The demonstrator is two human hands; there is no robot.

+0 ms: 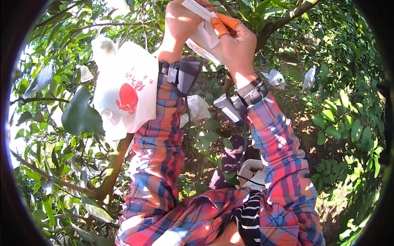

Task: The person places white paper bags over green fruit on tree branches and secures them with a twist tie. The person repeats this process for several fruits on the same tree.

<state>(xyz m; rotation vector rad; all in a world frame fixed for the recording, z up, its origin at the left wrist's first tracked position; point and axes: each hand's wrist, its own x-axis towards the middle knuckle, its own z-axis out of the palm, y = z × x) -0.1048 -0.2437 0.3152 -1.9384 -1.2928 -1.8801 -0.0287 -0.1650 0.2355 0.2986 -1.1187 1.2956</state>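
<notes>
At the top of the head view, a white paper fruit bag (207,38) with red print is held up between my two hands. My left hand (182,20) grips it near its folded upper edge, its fingertips partly hidden behind the paper. Orange finger cots cover the thumb and forefinger of my right hand (240,41), which pinch the bag's right side. Whatever is inside the bag cannot be seen. Beside my left forearm hangs a larger-looking white paper bag (130,95) with a red fruit picture and writing.
A thick branch (277,23) slants just right of my right hand. Another branch (115,166) rises left of my left sleeve. More white bags (275,79) hang among the leaves. A white container (251,167) sits low by my body. Cables run from both wrist devices (188,73).
</notes>
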